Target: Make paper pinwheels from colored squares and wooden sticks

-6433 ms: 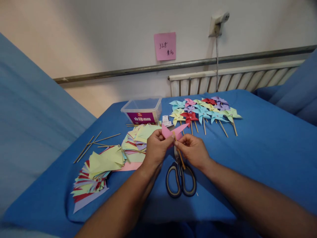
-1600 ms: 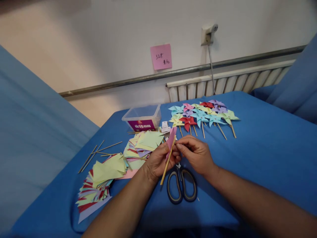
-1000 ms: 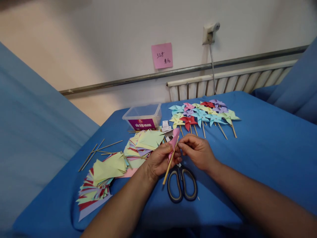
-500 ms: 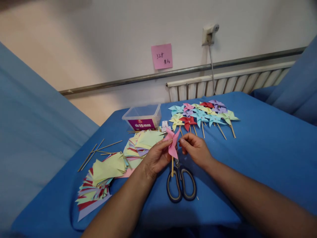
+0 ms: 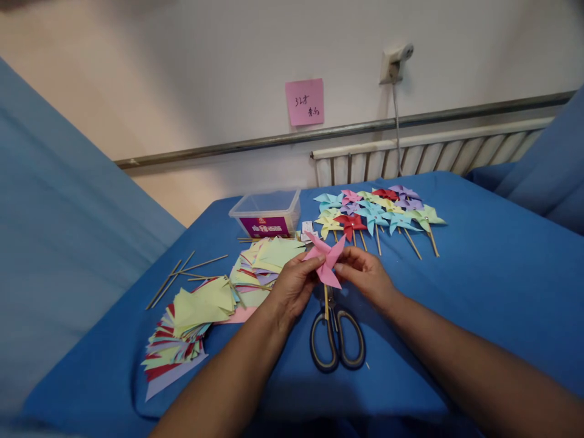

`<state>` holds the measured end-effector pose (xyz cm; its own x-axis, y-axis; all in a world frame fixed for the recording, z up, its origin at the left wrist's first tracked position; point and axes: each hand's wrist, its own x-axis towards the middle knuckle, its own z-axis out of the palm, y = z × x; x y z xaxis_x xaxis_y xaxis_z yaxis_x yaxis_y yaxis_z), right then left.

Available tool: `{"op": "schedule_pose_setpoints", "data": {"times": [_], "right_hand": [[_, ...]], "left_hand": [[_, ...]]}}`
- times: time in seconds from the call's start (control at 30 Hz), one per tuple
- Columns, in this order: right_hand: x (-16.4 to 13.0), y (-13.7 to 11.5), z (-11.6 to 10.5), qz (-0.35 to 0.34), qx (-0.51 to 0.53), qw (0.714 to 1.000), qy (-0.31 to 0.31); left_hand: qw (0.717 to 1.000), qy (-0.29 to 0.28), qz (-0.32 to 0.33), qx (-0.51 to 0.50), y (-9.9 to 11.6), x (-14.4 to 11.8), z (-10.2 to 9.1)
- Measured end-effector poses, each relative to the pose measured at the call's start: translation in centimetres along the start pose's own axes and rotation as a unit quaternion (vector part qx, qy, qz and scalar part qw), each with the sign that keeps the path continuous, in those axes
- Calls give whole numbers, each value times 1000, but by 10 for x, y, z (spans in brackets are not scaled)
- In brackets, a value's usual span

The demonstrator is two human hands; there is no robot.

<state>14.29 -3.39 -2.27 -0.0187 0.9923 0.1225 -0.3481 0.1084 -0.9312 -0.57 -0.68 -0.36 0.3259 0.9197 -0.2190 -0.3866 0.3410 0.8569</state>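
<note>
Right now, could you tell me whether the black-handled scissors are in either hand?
No, the black-handled scissors lie on the blue cloth, below both hands holding the pink paper pinwheel.

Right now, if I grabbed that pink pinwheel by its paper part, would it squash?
Probably yes. The pink pinwheel is thin folded paper, so its blades likely bend or crease easily. It looks very light: the left hand and right hand hold it with fingertips only. Its thin wooden stick seems stiffer, so that is likely the safer place to grab.
</note>
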Motion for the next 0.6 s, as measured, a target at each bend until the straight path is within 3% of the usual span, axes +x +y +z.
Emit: {"op": "schedule_pose_setpoints", "data": {"times": [0.13,0.4,0.6], "right_hand": [[1,2,1,0,18,1000,-6],[7,4,-8,-12,44,999,-15],[5,1,-8,1,49,999,-13]], "left_hand": [[999,31,16,3,0,1,0],[997,-41,-61,-27,-1,-5,6],[998,-16,-50,-22,-2,-7,8]]}}
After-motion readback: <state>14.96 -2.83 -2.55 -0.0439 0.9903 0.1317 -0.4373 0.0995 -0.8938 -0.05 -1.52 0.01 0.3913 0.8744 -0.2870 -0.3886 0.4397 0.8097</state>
